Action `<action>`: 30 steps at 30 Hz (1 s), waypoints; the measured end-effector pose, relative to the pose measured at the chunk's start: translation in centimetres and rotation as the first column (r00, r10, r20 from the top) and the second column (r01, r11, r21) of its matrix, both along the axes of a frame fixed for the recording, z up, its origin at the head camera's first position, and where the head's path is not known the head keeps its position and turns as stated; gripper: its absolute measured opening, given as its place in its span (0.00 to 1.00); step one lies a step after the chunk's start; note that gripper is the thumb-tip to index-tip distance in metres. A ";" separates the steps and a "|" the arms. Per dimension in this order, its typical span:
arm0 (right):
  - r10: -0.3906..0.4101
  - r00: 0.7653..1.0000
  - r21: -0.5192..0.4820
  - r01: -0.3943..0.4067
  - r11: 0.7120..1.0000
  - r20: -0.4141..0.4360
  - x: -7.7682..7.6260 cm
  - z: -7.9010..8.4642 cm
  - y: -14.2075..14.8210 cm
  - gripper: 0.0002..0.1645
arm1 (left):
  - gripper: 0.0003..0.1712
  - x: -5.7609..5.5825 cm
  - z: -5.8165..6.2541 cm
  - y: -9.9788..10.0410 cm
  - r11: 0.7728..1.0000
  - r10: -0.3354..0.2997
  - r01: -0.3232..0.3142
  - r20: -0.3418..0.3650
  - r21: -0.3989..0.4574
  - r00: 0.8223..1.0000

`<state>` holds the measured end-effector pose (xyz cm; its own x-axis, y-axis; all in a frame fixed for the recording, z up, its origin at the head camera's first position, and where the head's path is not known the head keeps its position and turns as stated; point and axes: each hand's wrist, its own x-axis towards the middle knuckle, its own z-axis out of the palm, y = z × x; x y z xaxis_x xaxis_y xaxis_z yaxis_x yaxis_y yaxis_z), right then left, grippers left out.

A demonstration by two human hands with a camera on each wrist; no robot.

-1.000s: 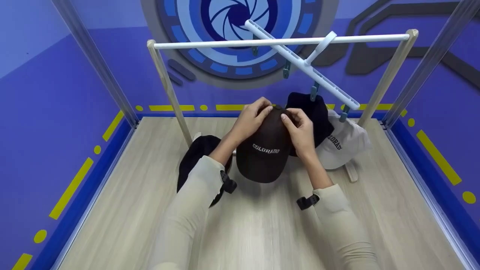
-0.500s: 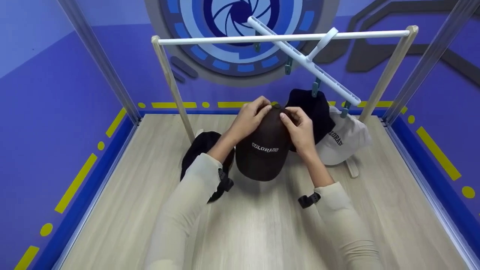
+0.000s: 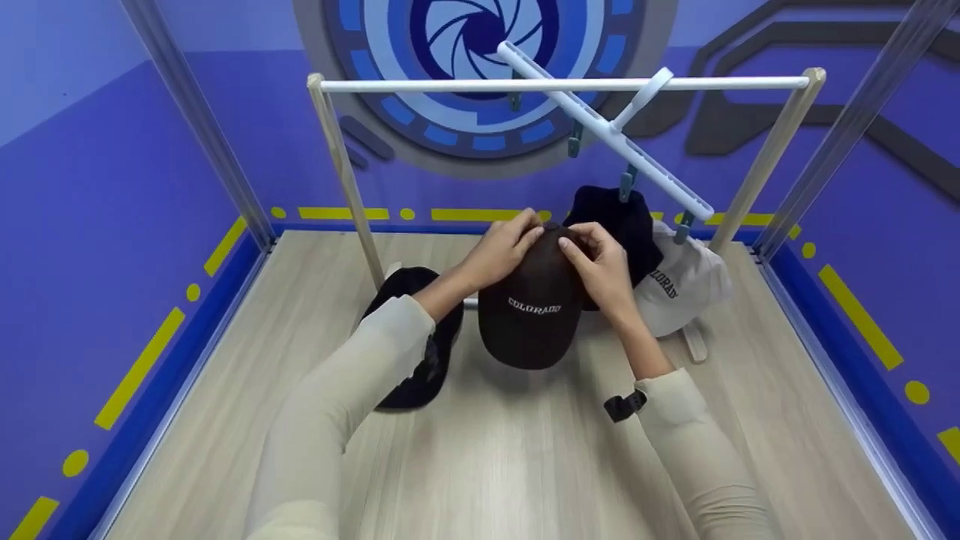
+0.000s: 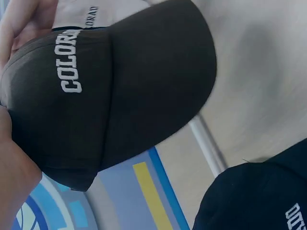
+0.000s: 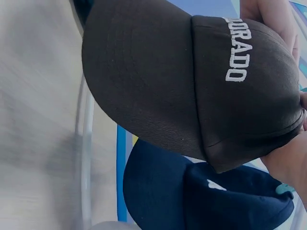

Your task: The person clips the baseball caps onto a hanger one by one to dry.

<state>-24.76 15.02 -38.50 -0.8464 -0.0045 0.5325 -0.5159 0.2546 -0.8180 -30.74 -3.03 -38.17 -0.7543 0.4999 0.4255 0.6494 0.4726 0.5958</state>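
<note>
A dark brown cap [image 3: 531, 334] with white COLORADO lettering hangs brim-down in front of the rack, held by both hands near its crown. My left hand [image 3: 504, 251] pinches the crown's left side near the top button, while my right hand [image 3: 604, 268] pinches its right side. Both wrist views show the brown cap [image 4: 158, 76] with its brim clear of the tabletop. Just behind the right hand, a navy cap [image 3: 619, 217] hangs from a green clip [image 3: 627, 186]. Beside it a white cap [image 3: 686, 281] hangs from the hanger's end clip [image 3: 683, 227].
A white hanger [image 3: 592, 120] hooks over the rack's white rail [image 3: 420, 87], angled across it, with another green clip [image 3: 574, 139] holding nothing. A second dark cap [image 3: 420, 386] lies on the wooden tabletop [image 3: 510, 465] at left, partly behind the left forearm.
The left forearm has swung outward to the left, uncovering more of the cap on the tabletop. Both hands keep their hold on the brown cap, and the head view has shifted slightly.
</note>
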 end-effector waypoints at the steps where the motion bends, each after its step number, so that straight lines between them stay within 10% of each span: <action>1: 0.006 1.000 0.009 -0.006 1.000 0.002 -0.1 0.0 0.0 0.14 | 0.11 0.0 -0.2 0.0 1.000 0.004 -0.004 0.002 0.008 1.000; 19: 0.053 0.989 -0.003 -0.053 0.999 0.138 -2.0 1.5 1.6 0.22 | 0.11 -2.0 0.6 1.8 0.988 0.057 -0.042 -0.093 0.151 0.994; 30: -0.069 0.994 -0.019 0.071 0.997 0.083 -2.3 2.8 1.9 0.19 | 0.12 -3.0 1.8 3.7 0.983 0.054 -0.031 -0.125 0.183 0.991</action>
<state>-27.02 16.89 -35.71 -0.8853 0.0677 0.4600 -0.4278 0.2691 -0.8629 -33.78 0.65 -36.33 -0.7063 0.3751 0.6003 0.7077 0.3941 0.5864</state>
